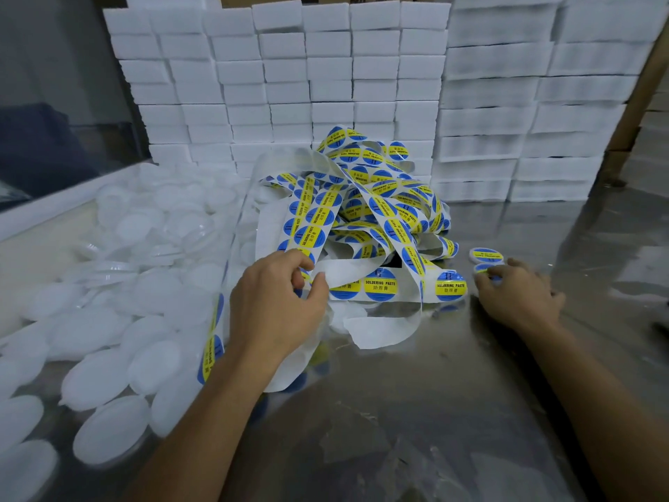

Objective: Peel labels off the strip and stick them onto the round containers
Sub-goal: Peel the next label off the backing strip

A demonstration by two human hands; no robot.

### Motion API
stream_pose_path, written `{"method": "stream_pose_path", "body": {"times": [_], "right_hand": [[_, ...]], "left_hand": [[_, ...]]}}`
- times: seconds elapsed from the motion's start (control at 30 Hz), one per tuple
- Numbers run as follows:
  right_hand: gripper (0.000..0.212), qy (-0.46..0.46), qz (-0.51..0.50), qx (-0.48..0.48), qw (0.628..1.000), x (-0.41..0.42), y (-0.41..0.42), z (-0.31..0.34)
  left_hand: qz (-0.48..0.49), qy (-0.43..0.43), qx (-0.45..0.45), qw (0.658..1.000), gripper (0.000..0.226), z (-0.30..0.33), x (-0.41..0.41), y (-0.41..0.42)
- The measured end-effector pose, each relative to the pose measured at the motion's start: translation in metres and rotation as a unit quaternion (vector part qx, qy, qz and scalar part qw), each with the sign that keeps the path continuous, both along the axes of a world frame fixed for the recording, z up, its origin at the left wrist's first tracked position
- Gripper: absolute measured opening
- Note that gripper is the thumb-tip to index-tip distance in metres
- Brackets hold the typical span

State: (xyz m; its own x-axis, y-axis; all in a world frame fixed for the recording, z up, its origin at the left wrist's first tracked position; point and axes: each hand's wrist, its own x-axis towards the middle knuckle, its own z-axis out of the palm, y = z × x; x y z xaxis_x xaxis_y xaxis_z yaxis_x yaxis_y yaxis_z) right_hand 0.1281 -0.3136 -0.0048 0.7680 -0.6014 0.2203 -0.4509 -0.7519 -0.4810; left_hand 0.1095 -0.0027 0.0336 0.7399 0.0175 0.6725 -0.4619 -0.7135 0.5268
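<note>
A tangled white backing strip (362, 211) carrying round blue-and-yellow "soldering paste" labels is heaped mid-table. My left hand (278, 302) pinches the strip at its near left end, thumb and forefinger closed on the paper. A label (380, 285) lies face up just right of that hand. My right hand (517, 295) rests on a labelled round container (487, 268), fingers curled over it. A second labelled container (486, 255) sits right behind it. Several white unlabelled round containers (108, 371) are piled at the left.
Stacks of white boxes (325, 77) form a wall across the back. The shiny metal table (416, 411) runs toward me between my arms. A raised white ledge (43, 208) borders the far left. Cardboard (648, 88) stands at the right edge.
</note>
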Motion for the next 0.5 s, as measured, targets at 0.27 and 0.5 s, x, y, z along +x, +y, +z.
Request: {"method": "stream_pose_path", "body": {"times": [0.27,0.5], "right_hand": [[0.019,-0.278,0.226,0.142,0.923,-0.025,0.049,0.022],[0.044,-0.200,0.300,0.147,0.921,-0.027,0.073,0.022]], "left_hand": [[-0.003,-0.013,0.047,0.999,0.012,-0.003,0.002,-0.002],[-0.084,-0.165,0.156,0.970,0.022,-0.010,-0.021,-0.039]]}}
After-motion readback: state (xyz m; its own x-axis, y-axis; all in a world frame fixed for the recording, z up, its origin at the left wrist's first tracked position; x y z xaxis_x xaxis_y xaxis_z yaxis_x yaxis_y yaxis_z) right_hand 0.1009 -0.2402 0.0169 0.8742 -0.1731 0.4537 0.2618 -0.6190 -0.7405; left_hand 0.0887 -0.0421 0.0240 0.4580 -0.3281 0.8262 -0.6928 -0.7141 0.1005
